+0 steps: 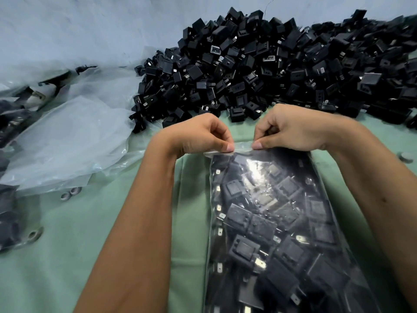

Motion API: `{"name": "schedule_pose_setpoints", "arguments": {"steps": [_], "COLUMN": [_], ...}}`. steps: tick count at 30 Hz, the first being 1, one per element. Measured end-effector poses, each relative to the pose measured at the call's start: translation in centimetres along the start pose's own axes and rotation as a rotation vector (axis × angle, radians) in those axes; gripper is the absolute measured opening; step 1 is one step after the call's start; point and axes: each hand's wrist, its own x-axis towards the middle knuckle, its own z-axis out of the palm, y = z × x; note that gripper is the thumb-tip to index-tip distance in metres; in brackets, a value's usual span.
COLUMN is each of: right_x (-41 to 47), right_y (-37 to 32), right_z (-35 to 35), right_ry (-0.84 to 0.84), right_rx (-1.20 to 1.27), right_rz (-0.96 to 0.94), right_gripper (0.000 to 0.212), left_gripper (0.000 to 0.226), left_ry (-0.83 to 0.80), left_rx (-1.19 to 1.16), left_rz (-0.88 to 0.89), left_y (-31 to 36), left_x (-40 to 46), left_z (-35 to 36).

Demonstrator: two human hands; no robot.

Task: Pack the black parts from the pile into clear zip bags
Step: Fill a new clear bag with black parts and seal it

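A clear zip bag [270, 222] packed with black parts lies on the green cloth in front of me, its zip strip at the far end. My left hand [200, 136] pinches the left part of that strip between thumb and forefinger. My right hand [291, 129] pinches the strip just beside it, a little to the right. A big pile of loose black parts [270, 64] with metal tabs spreads across the back and right, just beyond both hands.
A heap of empty clear bags [67, 136] lies at the left. Filled bags of black parts [9, 199] sit at the far left edge. The green cloth [90, 245] has metal eyelets [70, 193]. A pale blue sheet [90, 30] rises behind.
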Motion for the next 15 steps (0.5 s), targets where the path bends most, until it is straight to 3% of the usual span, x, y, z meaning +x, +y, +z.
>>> {"name": "schedule_pose_setpoints", "arguments": {"steps": [7, 15], "right_x": [-0.5, -0.4], "right_y": [0.7, 1.2], "right_z": [-0.4, -0.3], "right_ry": [-0.021, -0.01], "right_rx": [0.028, 0.052], "right_rz": [0.055, 0.047], "right_gripper": [0.022, 0.024], "left_gripper": [0.008, 0.011], "left_ry": [-0.021, -0.014], "left_rx": [-0.039, 0.055], "left_rz": [0.072, 0.018], "left_y": [0.8, 1.3], "left_x": [0.6, 1.3], "left_z": [1.6, 1.9]}}
